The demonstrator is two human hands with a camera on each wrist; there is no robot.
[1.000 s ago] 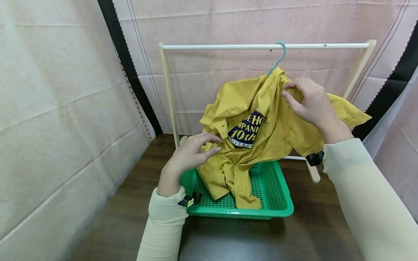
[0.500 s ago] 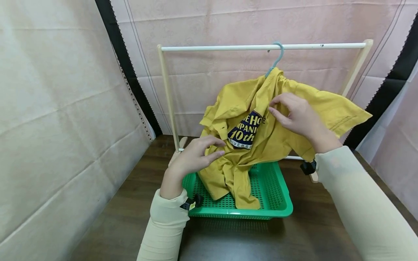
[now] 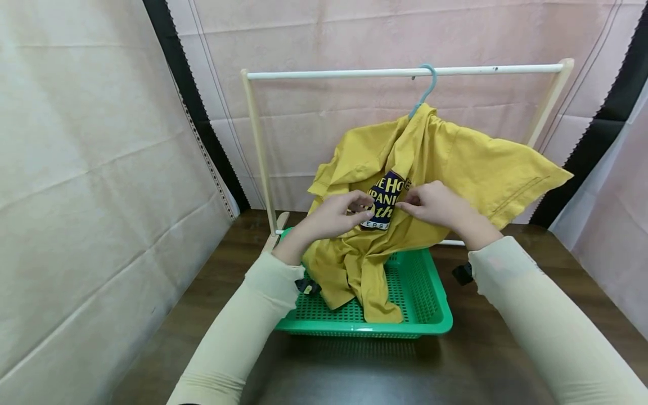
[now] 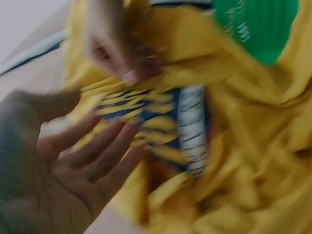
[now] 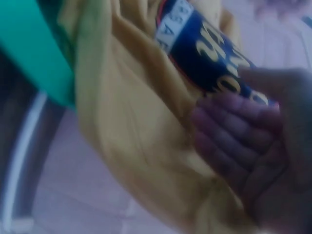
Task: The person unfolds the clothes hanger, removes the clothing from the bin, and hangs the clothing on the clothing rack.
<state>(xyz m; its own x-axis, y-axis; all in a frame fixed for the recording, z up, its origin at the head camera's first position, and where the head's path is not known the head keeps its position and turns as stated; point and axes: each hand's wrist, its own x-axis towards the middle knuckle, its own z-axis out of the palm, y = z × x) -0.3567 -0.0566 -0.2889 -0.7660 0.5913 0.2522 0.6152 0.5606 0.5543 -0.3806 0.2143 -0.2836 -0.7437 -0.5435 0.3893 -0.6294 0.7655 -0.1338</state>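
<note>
A yellow shirt (image 3: 455,152) with a dark blue printed patch (image 3: 386,194) hangs crookedly from a light blue hanger (image 3: 429,84), its lower end draped into a green basket (image 3: 422,281). In front of the patch's left side is my left hand (image 3: 336,216), fingers loosely bent with a gap to the thumb. Just right of the patch, my right hand (image 3: 437,208) has its fingertips at the cloth. The right wrist view shows that hand's fingers extended near the lettering; whether they touch is blurred. In the left wrist view, the left palm (image 4: 68,185) faces the shirt, holding nothing.
The hanger hooks over the white bar (image 3: 329,74) of a rack with pale side posts (image 3: 259,152). Basket and rack stand on a dark wooden table (image 3: 379,377). Pale curtains (image 3: 91,169) enclose the back and sides.
My right hand has come down and left from the shirt's shoulder to the patch. My left hand has moved up and right toward it. The shirt still hangs on the rack.
</note>
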